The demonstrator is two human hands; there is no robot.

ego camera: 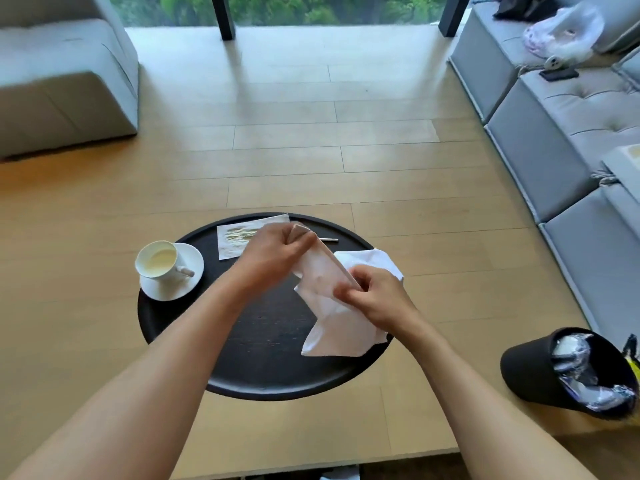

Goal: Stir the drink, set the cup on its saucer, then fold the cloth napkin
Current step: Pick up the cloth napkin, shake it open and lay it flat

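Note:
A white cloth napkin (332, 317) is lifted above the round black table (263, 362). My left hand (273, 251) pinches its far top corner, and my right hand (374, 299) pinches the near end of the same edge. The cloth droops down between them onto the table, with part lying behind my right hand. At the table's left edge a white cup (159, 259) holding a pale milky drink stands on its white saucer (173, 289), handle pointing right. A metal stirrer (329, 240) pokes out behind my left hand.
A paper napkin with a gold print (235, 237) lies at the table's far side. A black waste bin (571, 368) stands on the floor to the right. Grey sofas flank the wooden floor on the left (62, 88) and right (561, 133).

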